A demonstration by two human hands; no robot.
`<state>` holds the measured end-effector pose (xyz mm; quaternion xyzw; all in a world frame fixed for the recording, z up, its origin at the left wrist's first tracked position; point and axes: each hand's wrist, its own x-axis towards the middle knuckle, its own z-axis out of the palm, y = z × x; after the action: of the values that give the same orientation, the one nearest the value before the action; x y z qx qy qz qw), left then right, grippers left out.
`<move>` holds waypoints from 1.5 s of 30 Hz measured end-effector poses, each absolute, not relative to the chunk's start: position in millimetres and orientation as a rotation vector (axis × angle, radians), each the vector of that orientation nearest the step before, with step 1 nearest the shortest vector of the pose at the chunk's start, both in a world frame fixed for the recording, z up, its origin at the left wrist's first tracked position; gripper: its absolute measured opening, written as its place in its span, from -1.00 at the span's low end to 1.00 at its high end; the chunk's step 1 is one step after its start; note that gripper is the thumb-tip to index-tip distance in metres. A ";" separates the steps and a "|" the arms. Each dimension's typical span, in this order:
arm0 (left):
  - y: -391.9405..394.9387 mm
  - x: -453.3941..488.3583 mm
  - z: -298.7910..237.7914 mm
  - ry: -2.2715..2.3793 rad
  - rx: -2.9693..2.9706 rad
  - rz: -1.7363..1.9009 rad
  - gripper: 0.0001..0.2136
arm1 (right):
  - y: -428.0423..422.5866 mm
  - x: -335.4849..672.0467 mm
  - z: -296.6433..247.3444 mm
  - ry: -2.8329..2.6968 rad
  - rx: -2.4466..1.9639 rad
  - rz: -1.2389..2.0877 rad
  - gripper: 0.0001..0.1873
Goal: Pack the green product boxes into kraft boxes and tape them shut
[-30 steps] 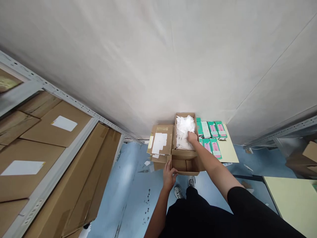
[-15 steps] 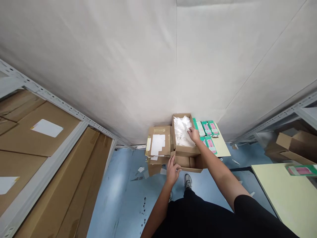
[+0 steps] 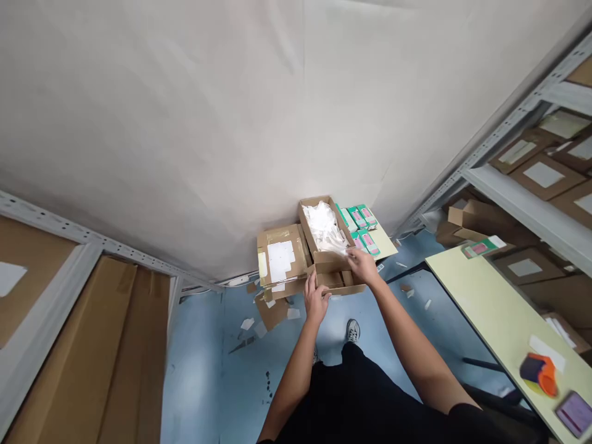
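A small open cardboard box [image 3: 345, 290] is in front of me, with bare brown cardboard showing inside. My left hand [image 3: 317, 297] is closed on its near left corner, thumb and fingers at the rim. Over the box's right end, my right hand [image 3: 362, 265] has its fingers pinched together. A thin white piece shows at those fingertips and seems to be held; its kind is unclear. Just beyond stands a longer cardboard box [image 3: 303, 217] full of crumpled thin white items [image 3: 322, 225].
Flattened cardboard [image 3: 296, 237] is stacked to the left. Green-and-pink packs [image 3: 369, 242] lie on a pale board at right. Shelving with cartons stands on both sides. A pale table [image 3: 481, 302] bears an orange tape dispenser [image 3: 546, 375] and a phone-like object [image 3: 575, 413]. Scraps litter the blue floor.
My right hand has come back from the white items in the far box to the near box's right end. My left hand stays at the near box's corner. The view has turned right.
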<state>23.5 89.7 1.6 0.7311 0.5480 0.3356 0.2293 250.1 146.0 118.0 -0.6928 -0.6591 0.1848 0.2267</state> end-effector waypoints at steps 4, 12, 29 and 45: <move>91.6 37.5 7.5 1.446 2.061 0.941 -0.90 | 100.1 260.1 109.7 -1.971 -1.773 0.602 -0.36; 86.7 113.1 20.8 1.251 2.187 0.916 -0.91 | 47.8 333.7 111.7 -1.758 -1.817 0.396 -0.26; 10.6 439.8 20.1 0.562 2.468 0.586 -0.85 | -178.1 639.9 95.2 -1.023 -2.087 0.102 -0.31; 3.7 670.1 9.7 0.100 2.492 0.445 -0.88 | -252.0 759.6 76.8 -0.532 -2.296 -0.004 -0.29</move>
<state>670.1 3.7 9.7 0.9385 0.0376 0.1678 0.2995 759.6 -252.0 76.8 -0.9001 -0.2087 -0.0015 0.3825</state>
